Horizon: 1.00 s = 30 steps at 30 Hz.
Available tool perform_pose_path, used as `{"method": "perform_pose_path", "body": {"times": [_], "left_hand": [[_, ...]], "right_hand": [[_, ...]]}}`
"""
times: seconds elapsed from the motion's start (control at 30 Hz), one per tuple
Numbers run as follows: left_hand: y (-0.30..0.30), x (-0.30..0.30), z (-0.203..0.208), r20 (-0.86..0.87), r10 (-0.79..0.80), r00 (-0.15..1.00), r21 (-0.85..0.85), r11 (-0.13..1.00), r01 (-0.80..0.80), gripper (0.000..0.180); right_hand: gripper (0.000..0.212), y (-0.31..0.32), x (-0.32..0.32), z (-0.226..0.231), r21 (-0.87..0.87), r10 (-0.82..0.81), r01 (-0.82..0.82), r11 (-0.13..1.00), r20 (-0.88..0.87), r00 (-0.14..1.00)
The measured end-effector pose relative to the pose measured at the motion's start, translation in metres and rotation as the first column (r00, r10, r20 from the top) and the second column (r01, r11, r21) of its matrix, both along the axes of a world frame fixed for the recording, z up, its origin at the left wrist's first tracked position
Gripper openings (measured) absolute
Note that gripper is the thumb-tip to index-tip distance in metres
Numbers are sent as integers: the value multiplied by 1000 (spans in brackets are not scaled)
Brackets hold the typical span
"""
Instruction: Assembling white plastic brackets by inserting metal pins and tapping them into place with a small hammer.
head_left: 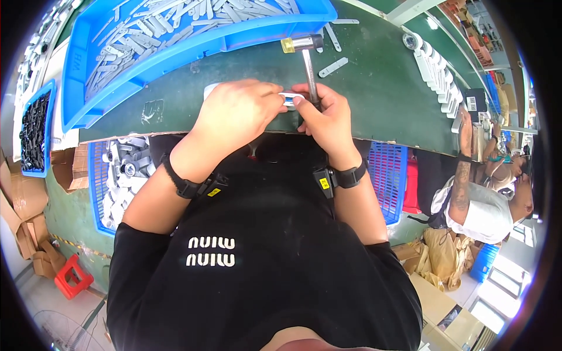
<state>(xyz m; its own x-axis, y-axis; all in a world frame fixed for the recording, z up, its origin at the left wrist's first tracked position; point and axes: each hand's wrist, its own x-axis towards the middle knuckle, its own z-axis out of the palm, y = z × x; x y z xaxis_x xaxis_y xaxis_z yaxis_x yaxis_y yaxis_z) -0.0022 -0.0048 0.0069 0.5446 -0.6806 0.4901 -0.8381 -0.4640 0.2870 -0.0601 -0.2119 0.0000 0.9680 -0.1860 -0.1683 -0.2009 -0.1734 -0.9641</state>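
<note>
Many strips [157, 26] crowd the tray [252, 36] beside the hammer [308, 67].

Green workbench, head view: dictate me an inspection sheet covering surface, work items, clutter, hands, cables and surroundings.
Surface: green benchtop, pale scuffed patch at left.
Work items: white part between both hands; hammer, its handle in the right hand.
Clutter: loose grey strips near the hammer head; more fill the blue tray.
Hands: left hand and right hand both grip the white part.
Cables: nothing seen.
Surroundings: red stool at left; co-worker at right.
</note>
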Motion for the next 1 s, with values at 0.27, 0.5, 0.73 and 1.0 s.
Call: {"method": "perform_pose_path", "body": {"times": [0.27, 0.5, 0.73, 1.0], "left_hand": [[-1, 2, 0, -12, -44, 999, -22, 999, 44, 12], [3, 5, 3, -8, -29, 1000, 59, 998, 30, 14], [66, 71, 74, -41, 315, 948, -170, 933, -317, 12], [148, 197, 52, -94, 628, 772, 521, 692, -500, 26]], "right_hand": [[20, 2, 3, -7, -28, -71, 71, 997, 5, 997], [20, 4, 1, -4, -58, -30, 32, 998, 30, 999], [22, -1, -3, -6, 110, -41, 31, 993, 98, 994], [26, -9, -7, -10, 232, -25, -17, 973, 178, 984]]}}
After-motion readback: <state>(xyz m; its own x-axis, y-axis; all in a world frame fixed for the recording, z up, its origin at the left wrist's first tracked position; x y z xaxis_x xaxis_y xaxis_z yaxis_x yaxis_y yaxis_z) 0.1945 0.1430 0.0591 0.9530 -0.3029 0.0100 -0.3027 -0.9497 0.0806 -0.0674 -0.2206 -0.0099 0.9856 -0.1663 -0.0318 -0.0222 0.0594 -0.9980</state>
